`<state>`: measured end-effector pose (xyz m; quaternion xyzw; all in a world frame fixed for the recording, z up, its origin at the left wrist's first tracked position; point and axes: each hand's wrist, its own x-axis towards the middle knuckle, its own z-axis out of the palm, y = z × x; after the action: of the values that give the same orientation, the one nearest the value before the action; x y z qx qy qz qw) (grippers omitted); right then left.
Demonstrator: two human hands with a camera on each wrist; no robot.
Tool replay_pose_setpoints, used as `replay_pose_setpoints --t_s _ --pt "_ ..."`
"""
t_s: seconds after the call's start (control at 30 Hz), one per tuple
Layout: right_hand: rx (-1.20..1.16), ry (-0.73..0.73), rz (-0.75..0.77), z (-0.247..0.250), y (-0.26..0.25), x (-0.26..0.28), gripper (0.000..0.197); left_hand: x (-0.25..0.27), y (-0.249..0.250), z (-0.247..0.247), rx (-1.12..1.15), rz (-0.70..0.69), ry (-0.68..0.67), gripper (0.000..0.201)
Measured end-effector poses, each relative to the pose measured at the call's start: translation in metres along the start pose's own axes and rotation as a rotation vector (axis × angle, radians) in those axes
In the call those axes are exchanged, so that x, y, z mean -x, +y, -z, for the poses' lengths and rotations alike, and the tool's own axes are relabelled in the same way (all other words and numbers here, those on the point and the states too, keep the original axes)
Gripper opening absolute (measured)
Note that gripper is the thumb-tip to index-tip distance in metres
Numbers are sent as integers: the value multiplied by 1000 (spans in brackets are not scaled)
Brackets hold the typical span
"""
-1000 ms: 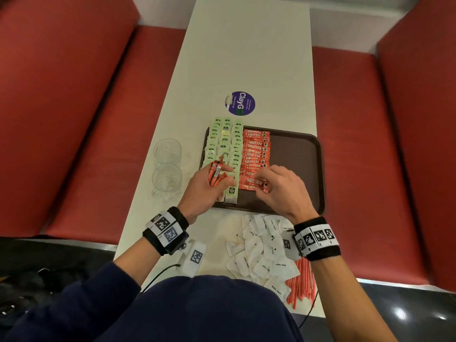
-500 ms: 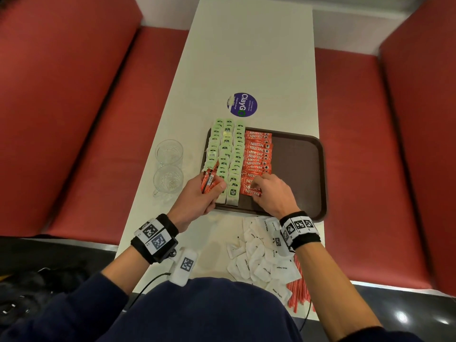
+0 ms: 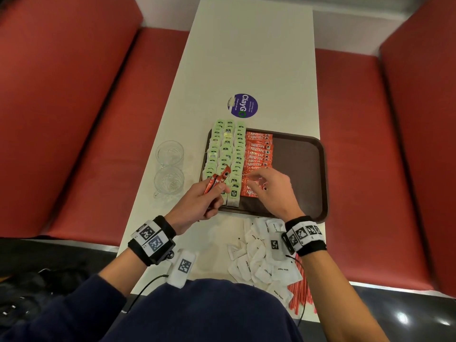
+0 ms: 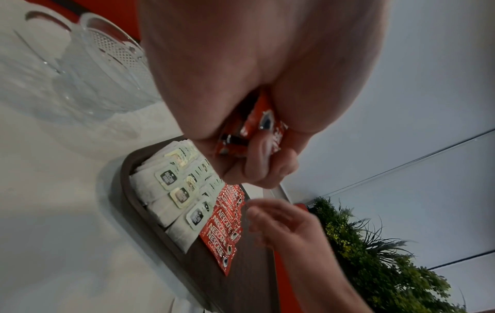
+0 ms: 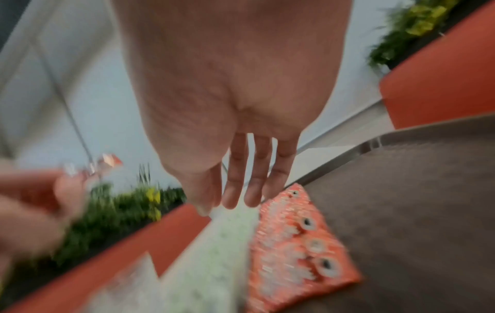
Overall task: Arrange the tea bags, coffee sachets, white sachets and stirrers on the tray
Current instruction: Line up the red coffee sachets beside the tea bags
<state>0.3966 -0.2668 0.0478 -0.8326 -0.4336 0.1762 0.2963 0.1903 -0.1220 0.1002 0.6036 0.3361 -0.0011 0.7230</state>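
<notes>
Coffee sachets going onto the tray, one by one.

My left hand [image 3: 197,203] holds a small bunch of red sachets [image 3: 217,182] at the tray's [image 3: 318,174] near left corner, over the tea bags [image 3: 225,154]. My right hand [image 3: 271,191] is loose and holds nothing, with fingers out over the red row [image 3: 259,154] beside the green rows. I think each sachet is light, thin, crinkly and a bit slippery, so I should pinch one flat end. Tea bags look soft and papery. White sachets [image 3: 259,262] lie in a puffy heap near the table's [image 3: 246,58] near edge, off the tray. Thin red stirrers [image 3: 299,292] lie at the near right corner. The tray's right half is bare, brown and smooth.
</notes>
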Motion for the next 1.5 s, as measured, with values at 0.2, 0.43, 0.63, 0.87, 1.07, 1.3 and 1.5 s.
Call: replay_pose_setpoints --t_s 0.2,0.43,0.63,0.87,1.07,1.3,1.5 --pt "-603 -101 -10 34 -72 2 15 3 5 -2 4 -49 -104 39" --pt "-731 43 -121 42 -66 0 6 8 6 10 4 -140 55 27" --pt "-900 91 -224 36 -70 17 11 3 13 12 36 -224 178 22" --pt "-1102 63 -272 28 -69 34 15 2 21 9 62 -291 282 16" --pt "-215 186 48 32 -67 40 32 -7 18 1 -43 -316 305 14" --pt "255 238 294 31 -63 40 29 -13 20 -4 -293 -393 265 17" --pt "111 188 179 39 -45 40 29 -12 18 -6 -286 -351 261 18"
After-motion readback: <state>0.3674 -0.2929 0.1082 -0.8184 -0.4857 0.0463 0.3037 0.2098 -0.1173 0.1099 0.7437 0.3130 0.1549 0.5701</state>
